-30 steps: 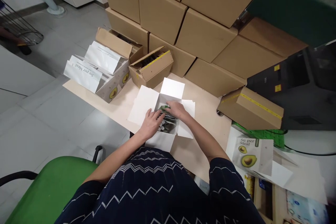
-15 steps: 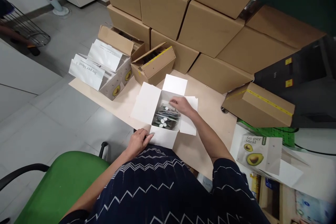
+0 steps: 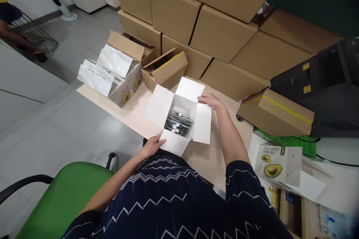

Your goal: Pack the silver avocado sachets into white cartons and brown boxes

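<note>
A white carton [image 3: 190, 103] stands on the table with all its flaps folded outward. Inside lie several spouted pouches [image 3: 179, 121] with white caps, packed toward the near and left part of the box. My left hand [image 3: 153, 145] is closed on the left edge of the near flap, thumb on top and fingers partly hidden below. At the far right corner, my right hand [image 3: 210, 101] pinches the top of the right flap, its fingertips by the box rim.
Printed avocado cartons stand open at the left [image 3: 126, 89] and lie at the right [image 3: 276, 164]. An opened brown box [image 3: 168, 73] sits behind, before a wall of stacked brown boxes [image 3: 175, 11]. A green chair [image 3: 70, 194] is at lower left. Another person's arm [image 3: 19, 39] shows far left.
My right hand has come out of the carton and moved up and right to the right flap. The carton has turned slightly. My left hand stays at the near flap.
</note>
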`<state>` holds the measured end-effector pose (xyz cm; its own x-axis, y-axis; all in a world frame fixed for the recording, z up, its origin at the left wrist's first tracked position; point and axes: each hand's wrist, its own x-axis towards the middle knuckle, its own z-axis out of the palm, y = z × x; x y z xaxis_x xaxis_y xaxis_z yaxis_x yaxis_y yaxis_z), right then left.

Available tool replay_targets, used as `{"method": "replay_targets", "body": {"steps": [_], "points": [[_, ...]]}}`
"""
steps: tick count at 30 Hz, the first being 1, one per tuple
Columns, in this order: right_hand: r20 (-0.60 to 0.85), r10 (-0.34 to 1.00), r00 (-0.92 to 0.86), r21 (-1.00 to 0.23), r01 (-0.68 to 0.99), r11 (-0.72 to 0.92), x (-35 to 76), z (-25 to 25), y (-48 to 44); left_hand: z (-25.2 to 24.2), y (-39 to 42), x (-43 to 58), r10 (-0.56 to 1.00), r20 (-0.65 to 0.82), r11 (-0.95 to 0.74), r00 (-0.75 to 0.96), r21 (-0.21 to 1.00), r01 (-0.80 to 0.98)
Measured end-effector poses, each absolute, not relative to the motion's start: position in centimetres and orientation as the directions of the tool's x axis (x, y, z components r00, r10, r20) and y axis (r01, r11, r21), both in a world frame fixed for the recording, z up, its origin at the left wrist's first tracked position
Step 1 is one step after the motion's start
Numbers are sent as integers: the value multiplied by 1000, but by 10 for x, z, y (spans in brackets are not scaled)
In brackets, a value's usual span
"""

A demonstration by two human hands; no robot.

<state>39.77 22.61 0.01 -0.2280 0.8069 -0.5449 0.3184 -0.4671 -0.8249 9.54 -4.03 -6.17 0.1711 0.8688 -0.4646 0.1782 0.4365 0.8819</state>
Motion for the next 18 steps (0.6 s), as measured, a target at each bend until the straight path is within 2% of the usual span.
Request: {"method": "replay_targets", "body": {"steps": [5,8,10,12,15,18], "points": [[-471,882,4,-844,290,-452,420,-5,201,-37,-3,59,866,-498,489,52,863,124],[-420,897,137,-868,230,-441,426,-13,166,-21,21,38,883,-467,470,-57,878,89],[-366,906,214,-895,185,-405,423,-19,133,-11,31,33,890,-439,441,-120,897,-12],[-267,923,277,-918,217,-331,415,-23,96,-3,35,35,896,-406,391,-180,913,-114],[-108,958,267,-883,416,-215,404,-21,47,4,34,49,928,-269,248,-256,963,-109],[3,998,57,-817,575,-30,398,-12,24,9,30,64,964,-78,77,-254,997,-14]]}}
